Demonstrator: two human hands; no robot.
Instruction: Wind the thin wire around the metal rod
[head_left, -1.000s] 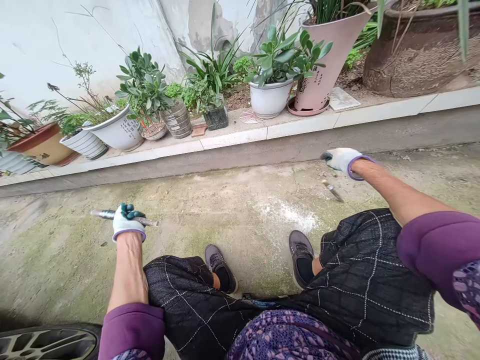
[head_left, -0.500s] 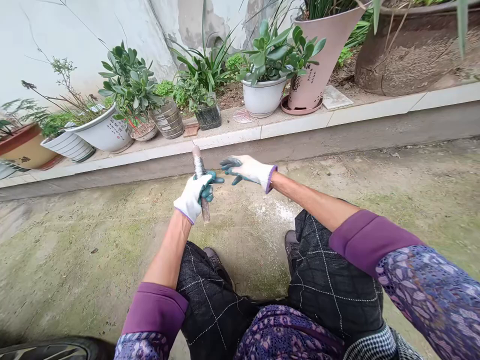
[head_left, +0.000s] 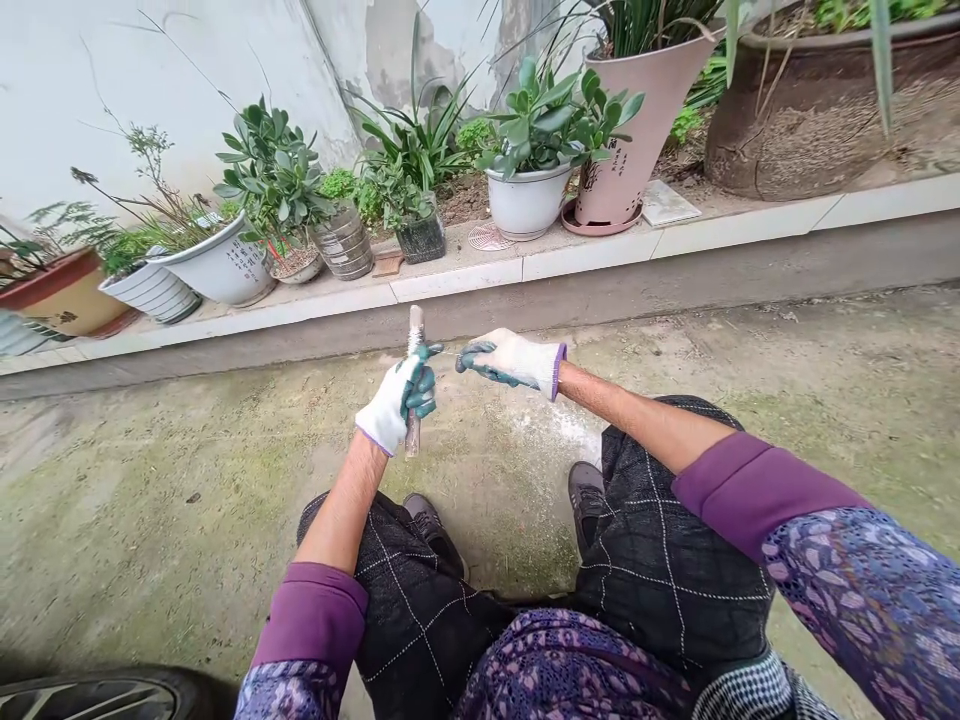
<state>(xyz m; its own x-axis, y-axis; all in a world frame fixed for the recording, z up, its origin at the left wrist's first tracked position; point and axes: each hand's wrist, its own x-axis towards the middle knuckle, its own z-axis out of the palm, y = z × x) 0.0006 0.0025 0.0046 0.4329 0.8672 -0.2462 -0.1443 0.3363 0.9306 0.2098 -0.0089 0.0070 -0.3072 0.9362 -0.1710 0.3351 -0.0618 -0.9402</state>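
Observation:
I sit over a concrete yard floor, both hands in white gloves with green fingertips. My left hand (head_left: 397, 402) is closed round a thin grey stick-like piece (head_left: 412, 345), held upright, its top poking above the fist and its lower end below. My right hand (head_left: 510, 360) is level with it, a little to the right, fingers pinched together and pointing at the stick. A very thin strand seems to run from those fingers to the stick; I cannot make out what it is. A white powdery patch (head_left: 570, 430) lies on the floor under my right wrist.
A raised tiled ledge (head_left: 585, 255) runs across the back with several potted plants, among them a white pot (head_left: 527, 200) and a tall pink pot (head_left: 634, 140). My shoes (head_left: 585, 495) rest on the mossy concrete. A dark rounded edge (head_left: 97, 695) shows at bottom left.
My left hand swung the stick from lying level at the left to upright at the centre. My right hand dropped a small piece at the right, came across and pinched at the stick.

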